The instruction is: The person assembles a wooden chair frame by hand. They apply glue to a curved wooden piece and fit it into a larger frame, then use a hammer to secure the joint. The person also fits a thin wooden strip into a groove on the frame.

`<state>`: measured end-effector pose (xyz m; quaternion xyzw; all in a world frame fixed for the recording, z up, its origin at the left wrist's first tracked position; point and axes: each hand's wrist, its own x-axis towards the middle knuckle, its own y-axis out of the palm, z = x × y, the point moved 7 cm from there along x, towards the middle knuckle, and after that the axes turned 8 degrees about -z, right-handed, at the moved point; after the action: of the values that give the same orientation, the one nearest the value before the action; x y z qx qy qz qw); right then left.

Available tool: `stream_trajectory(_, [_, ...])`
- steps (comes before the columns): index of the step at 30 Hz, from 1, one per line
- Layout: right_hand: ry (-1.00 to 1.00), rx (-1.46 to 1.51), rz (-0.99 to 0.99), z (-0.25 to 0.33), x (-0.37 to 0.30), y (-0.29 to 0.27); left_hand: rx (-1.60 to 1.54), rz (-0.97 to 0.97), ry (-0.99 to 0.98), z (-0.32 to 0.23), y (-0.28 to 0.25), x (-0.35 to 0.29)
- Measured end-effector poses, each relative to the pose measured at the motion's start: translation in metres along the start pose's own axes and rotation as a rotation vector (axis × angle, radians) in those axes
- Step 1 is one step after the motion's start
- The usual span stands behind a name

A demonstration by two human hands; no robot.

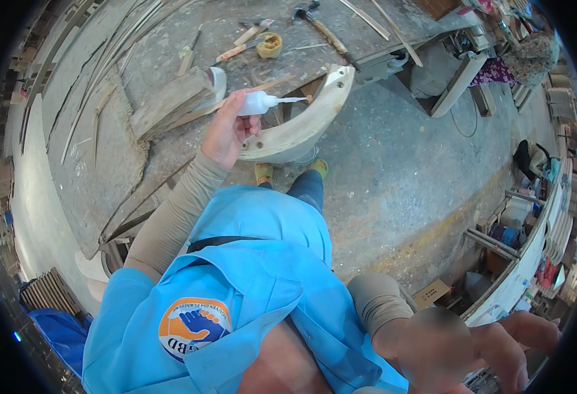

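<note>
My left hand (pixel 228 134) is closed around a white squeeze bottle (pixel 256 104) with a long thin nozzle. The nozzle points right, over the inner side of a curved pale wooden piece (pixel 305 131). That piece has dark round holes near both ends and rests at the edge of the workbench (pixel 190 151). My right hand (pixel 498 348) is raised close to the camera at the lower right, away from the wood. Its fingers are bent but apart, with nothing visible in them; part of that hand is blurred.
On the bench lie a hammer (pixel 328 38), a small yellow tub (pixel 269 45), a flat-handled tool (pixel 239 50), a wooden block (pixel 173 105) and long thin strips. A grey sack (pixel 435 71) stands beyond the bench. Shelving with boxes (pixel 498 240) runs along the right.
</note>
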<state>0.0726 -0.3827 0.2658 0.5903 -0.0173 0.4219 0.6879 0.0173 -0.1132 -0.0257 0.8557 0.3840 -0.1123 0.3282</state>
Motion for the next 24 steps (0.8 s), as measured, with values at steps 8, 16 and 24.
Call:
stream_trajectory(8, [-0.02, -0.049, -0.033, 0.073, 0.019, -0.04, 0.04, -0.058, 0.005, 0.007, 0.047, 0.007])
stream_trajectory(16, [-0.24, -0.002, -0.124, 0.14, 0.03, -0.085, 0.035, -0.123, 0.008, 0.009, 0.093, 0.006])
stream_trajectory(24, [0.244, 0.151, -0.053, 0.168, 0.055, -0.113, 0.029, -0.179, 0.069, 0.014, 0.106, -0.005])
